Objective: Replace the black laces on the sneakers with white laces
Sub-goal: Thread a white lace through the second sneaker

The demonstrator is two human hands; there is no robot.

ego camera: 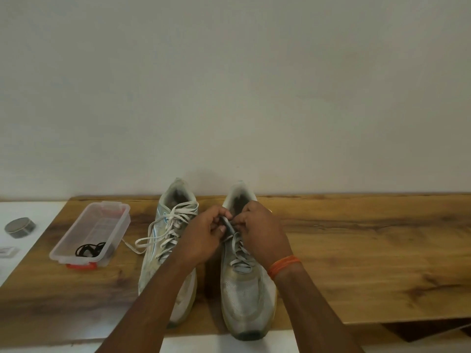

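Both hands are bunched up right at the top of the right-hand sneaker (246, 271), middle of the frame. The left hand (204, 238) and the right hand (257, 230) each have fingers curled in, pinching the ends of the white lace (238, 247) between them, looks like a knot or bow being worked near the top eyelets. Can't quite see how the lace runs through the fingers, it's too tucked in there.

That lace is soft and floppy, weighs nothing, a bit slick, so I'd say pinch it close to the knot, not out at the tips, or it'll slide loose. The shoe itself is light and could scoot on the wooden table (369, 250) if tugged hard.

Just left of it sits the other sneaker (165, 250), already threaded in white, with its loose ends (139, 244) trailing off toward the left. Further left is a clear plastic box (76, 248) with the black laces (90, 248) coiled inside. So the swap looks nearly done. There's an orange band (284, 264) on the right wrist, and a small round tin (20, 227) at the far left edge.
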